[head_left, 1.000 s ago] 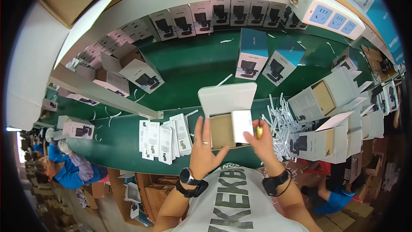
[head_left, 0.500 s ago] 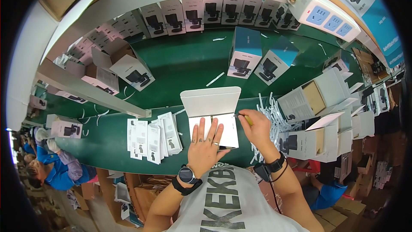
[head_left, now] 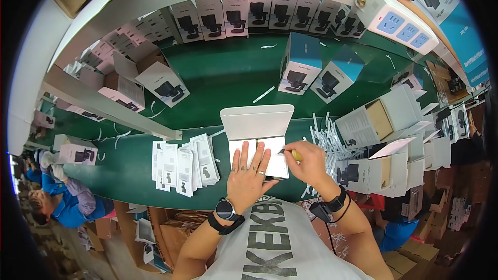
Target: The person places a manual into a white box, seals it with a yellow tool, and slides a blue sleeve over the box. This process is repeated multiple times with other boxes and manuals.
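Note:
In front of me lies a white carton [head_left: 258, 122], its lid flap raised on the far side. My left hand [head_left: 246, 176] rests flat on the white surface inside the carton, fingers spread. A dark gap shows just beyond the fingertips. Gripped in my right hand [head_left: 309, 162] is a yellow-handled tool [head_left: 296, 155] with a thin dark tip; its exact kind is too small to make out. The tip is over the right part of that white surface, and I cannot tell whether it touches. Printed leaflets [head_left: 202, 163] lie in overlapping stacks left of the carton.
A heap of white paper strips [head_left: 332, 142] and opened cartons [head_left: 376, 173] stand to the right. Two blue-topped boxes [head_left: 301, 62] are beyond the carton. Boxes line the back shelf [head_left: 259, 13] under a power strip [head_left: 402, 23]. A co-worker [head_left: 70, 202] is at far left.
My right hand has shifted slightly, bringing the tool's tip from the carton's right edge inward over the white surface. My left hand stays where it was.

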Demonstrator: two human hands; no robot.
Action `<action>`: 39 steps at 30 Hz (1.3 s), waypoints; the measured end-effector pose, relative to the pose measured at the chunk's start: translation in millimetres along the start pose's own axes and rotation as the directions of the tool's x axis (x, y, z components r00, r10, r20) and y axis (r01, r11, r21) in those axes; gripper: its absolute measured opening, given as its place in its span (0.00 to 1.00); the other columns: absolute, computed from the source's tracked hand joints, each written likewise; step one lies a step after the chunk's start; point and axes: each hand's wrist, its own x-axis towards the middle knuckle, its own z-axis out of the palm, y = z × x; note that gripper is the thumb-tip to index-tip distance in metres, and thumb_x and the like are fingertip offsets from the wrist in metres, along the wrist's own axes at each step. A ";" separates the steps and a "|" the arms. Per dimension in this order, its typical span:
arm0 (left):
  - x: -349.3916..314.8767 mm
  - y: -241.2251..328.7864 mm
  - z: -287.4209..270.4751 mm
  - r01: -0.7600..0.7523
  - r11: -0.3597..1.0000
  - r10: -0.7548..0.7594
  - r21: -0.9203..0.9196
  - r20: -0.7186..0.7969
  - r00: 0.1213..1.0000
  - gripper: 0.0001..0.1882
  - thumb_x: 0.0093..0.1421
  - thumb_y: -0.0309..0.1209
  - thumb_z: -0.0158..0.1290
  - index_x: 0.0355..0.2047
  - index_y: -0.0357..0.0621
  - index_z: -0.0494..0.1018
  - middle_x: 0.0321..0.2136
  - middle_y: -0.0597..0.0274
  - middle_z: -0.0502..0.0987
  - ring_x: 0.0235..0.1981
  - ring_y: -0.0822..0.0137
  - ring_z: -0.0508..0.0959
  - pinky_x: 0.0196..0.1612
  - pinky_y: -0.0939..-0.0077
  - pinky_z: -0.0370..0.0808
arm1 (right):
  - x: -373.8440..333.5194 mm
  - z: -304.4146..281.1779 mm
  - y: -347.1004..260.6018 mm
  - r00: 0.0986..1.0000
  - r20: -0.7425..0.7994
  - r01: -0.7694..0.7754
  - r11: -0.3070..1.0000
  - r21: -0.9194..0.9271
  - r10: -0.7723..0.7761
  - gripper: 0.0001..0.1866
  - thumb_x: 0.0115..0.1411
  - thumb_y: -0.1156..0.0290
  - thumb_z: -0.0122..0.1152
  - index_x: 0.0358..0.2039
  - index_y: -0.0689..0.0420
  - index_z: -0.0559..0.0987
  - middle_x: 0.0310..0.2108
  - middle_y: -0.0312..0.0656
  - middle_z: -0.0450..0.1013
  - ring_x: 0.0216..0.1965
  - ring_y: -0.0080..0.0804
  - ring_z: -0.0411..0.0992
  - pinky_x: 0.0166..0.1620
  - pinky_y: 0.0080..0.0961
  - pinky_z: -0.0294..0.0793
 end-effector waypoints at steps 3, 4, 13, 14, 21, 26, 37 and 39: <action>0.8 1.2 -2.2 -0.001 1.000 0.001 0.006 0.007 1.000 0.49 0.55 0.55 0.66 0.71 0.44 0.63 0.75 0.54 0.58 0.74 0.36 0.55 0.73 0.41 0.54 | 6.2 -4.0 -8.2 0.994 0.085 -0.082 0.978 0.192 0.066 0.07 0.54 0.73 0.72 0.34 0.57 0.82 0.31 0.45 0.80 0.31 0.43 0.79 0.35 0.32 0.78; 0.2 1.3 -2.1 0.002 1.000 -0.002 0.010 0.006 1.000 0.49 0.55 0.55 0.66 0.71 0.44 0.63 0.75 0.54 0.58 0.74 0.36 0.55 0.73 0.41 0.54 | 4.8 -3.1 -6.7 0.994 0.086 -0.078 0.977 0.196 0.063 0.07 0.54 0.73 0.72 0.34 0.57 0.82 0.31 0.45 0.80 0.31 0.43 0.79 0.35 0.32 0.78; -3.6 6.8 15.2 -0.024 0.999 0.020 -0.047 -0.098 0.995 0.45 0.55 0.52 0.67 0.65 0.38 0.67 0.70 0.41 0.62 0.72 0.37 0.60 0.72 0.43 0.57 | -32.8 -57.5 60.6 0.880 0.131 -0.409 0.869 -0.277 0.456 0.19 0.56 0.62 0.73 0.45 0.57 0.82 0.39 0.45 0.82 0.37 0.46 0.81 0.41 0.36 0.80; -3.9 7.3 15.6 -0.029 0.998 0.024 -0.048 -0.099 0.995 0.43 0.55 0.51 0.66 0.65 0.37 0.67 0.69 0.39 0.63 0.71 0.37 0.61 0.72 0.43 0.58 | -29.3 -60.7 54.5 0.880 0.135 -0.408 0.870 -0.275 0.455 0.19 0.56 0.62 0.73 0.45 0.57 0.82 0.39 0.45 0.82 0.37 0.46 0.81 0.41 0.36 0.80; -11.4 20.0 12.8 -0.028 0.994 0.033 0.107 -0.042 0.999 0.37 0.60 0.46 0.63 0.63 0.34 0.69 0.64 0.38 0.67 0.68 0.40 0.66 0.73 0.47 0.59 | 25.7 -11.1 -26.7 0.990 0.126 0.067 0.997 0.023 -0.070 0.14 0.58 0.65 0.70 0.44 0.53 0.84 0.37 0.41 0.80 0.38 0.44 0.79 0.40 0.38 0.77; -23.1 4.4 29.2 -0.071 0.997 0.073 0.029 -0.087 0.994 0.35 0.63 0.46 0.60 0.63 0.32 0.69 0.63 0.37 0.69 0.68 0.41 0.66 0.74 0.50 0.58 | 55.8 63.7 -45.0 0.970 -0.030 0.241 0.970 0.021 -0.241 0.09 0.54 0.71 0.72 0.36 0.52 0.84 0.31 0.36 0.78 0.34 0.40 0.77 0.36 0.37 0.75; -38.5 -26.6 -3.9 -0.083 0.996 0.079 -0.035 -0.122 0.989 0.35 0.61 0.44 0.61 0.62 0.32 0.70 0.62 0.37 0.69 0.67 0.41 0.67 0.73 0.50 0.59 | 66.3 36.8 -90.0 0.994 -0.090 0.068 0.989 0.132 -0.057 0.12 0.52 0.67 0.74 0.37 0.51 0.84 0.30 0.35 0.76 0.33 0.34 0.76 0.34 0.30 0.73; -37.6 -25.2 -12.2 -0.061 0.998 0.061 -0.001 -0.125 0.990 0.37 0.58 0.43 0.64 0.63 0.34 0.70 0.63 0.37 0.70 0.67 0.41 0.68 0.72 0.49 0.61 | 74.5 14.9 -87.5 0.890 -0.356 -0.164 0.927 0.337 0.287 0.16 0.52 0.66 0.75 0.41 0.54 0.84 0.31 0.36 0.75 0.32 0.27 0.73 0.34 0.24 0.72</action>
